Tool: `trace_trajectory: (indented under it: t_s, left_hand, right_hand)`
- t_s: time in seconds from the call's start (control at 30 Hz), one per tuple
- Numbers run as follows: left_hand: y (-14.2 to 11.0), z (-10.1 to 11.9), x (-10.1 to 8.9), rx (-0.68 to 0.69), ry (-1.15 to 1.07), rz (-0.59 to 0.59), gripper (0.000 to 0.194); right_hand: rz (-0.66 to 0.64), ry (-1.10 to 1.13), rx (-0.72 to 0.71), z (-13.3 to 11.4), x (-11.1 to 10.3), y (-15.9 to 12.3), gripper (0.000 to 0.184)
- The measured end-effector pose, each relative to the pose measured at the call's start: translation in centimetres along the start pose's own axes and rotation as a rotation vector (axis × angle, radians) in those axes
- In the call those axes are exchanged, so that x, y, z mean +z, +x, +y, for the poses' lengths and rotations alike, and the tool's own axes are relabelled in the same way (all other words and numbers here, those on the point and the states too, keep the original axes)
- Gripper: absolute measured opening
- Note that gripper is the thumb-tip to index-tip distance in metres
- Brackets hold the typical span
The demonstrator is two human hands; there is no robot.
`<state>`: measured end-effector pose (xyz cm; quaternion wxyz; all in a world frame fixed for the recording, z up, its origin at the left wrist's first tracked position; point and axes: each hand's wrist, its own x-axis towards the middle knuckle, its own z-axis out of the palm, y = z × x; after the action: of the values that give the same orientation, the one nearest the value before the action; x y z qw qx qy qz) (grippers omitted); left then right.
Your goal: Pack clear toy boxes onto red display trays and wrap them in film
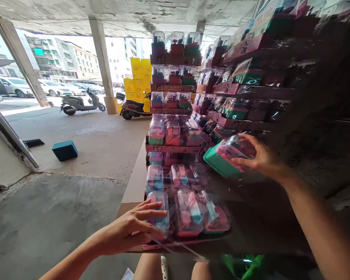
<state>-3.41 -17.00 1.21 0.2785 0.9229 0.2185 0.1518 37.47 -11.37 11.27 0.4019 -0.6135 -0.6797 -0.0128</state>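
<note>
My right hand [259, 155] grips a toy box [221, 155] with a green base and a clear plastic cover, tilted in the air right of the stacks. My left hand [137, 221] lies with fingers spread on a clear-covered toy box [160, 206] at the front left of a low tray. Beside it in that tray sit a pink-based toy box [188, 214] and another clear-covered one [217, 216]. Loose clear film [189, 249] hangs over the tray's front edge.
Stacked trays of toy boxes [175, 79] rise ahead, with more stacks [247, 83] to the right. A blue-green block [64, 151] is on the floor at left. Scooters [83, 102], yellow cartons [137, 81] and a pillar [102, 62] stand farther back. Green plastic [245, 266] lies below.
</note>
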Motion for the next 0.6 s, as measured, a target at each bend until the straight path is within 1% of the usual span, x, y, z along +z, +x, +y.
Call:
trace_trajectory:
  t_s: [0.07, 0.1, 0.13, 0.2, 0.27, 0.33, 0.37, 0.43, 0.5, 0.53, 0.6]
  left_hand:
    - [-0.1, 0.1, 0.1, -0.006, -0.001, 0.001, 0.029]
    - [-0.2, 0.2, 0.1, -0.009, -0.001, 0.001, 0.029]
    - [-0.2, 0.2, 0.2, -0.013, 0.001, 0.000, 0.029]
    - [-0.3, 0.3, 0.3, -0.015, 0.007, 0.002, 0.029]
    - [-0.3, 0.5, 0.4, -0.010, 0.015, 0.014, 0.029]
    - [-0.4, 0.6, 0.7, -0.005, 0.021, 0.034, 0.029]
    - [-0.5, 0.6, 0.8, -0.003, 0.020, 0.048, 0.029]
    - [-0.9, 0.7, 1.4, 0.004, 0.002, 0.087, 0.032]
    - [-1.5, 0.7, 2.2, 0.005, -0.057, 0.164, 0.037]
    - [-1.8, 0.8, 2.7, -0.003, -0.106, 0.224, 0.038]
    - [-2.6, 0.8, 3.9, -0.047, -0.253, 0.401, 0.038]
  right_hand:
    - [-0.272, 0.090, -0.125, -3.2, 1.2, 2.1, 0.078]
    - [-0.401, 0.122, -0.168, -4.4, 2.1, 3.0, 0.077]
    - [-0.503, 0.143, -0.202, -5.4, 2.9, 3.8, 0.077]
    - [-0.636, 0.145, -0.244, -6.4, 4.5, 5.2, 0.076]
    - [-0.682, 0.121, -0.283, -6.6, 5.4, 6.0, 0.075]
    - [-0.649, 0.095, -0.295, -6.6, 5.4, 6.1, 0.077]
    - [-0.601, 0.092, -0.288, -6.6, 5.1, 5.7, 0.077]
    - [-0.435, 0.121, -0.239, -6.5, 4.3, 3.9, 0.072]
    - [-0.218, 0.195, -0.147, -6.1, 3.5, 0.7, 0.062]
    - [-0.108, 0.241, -0.083, -5.8, 3.3, -1.4, 0.058]
    - [0.068, 0.320, 0.086, -4.6, 3.4, -6.1, 0.054]
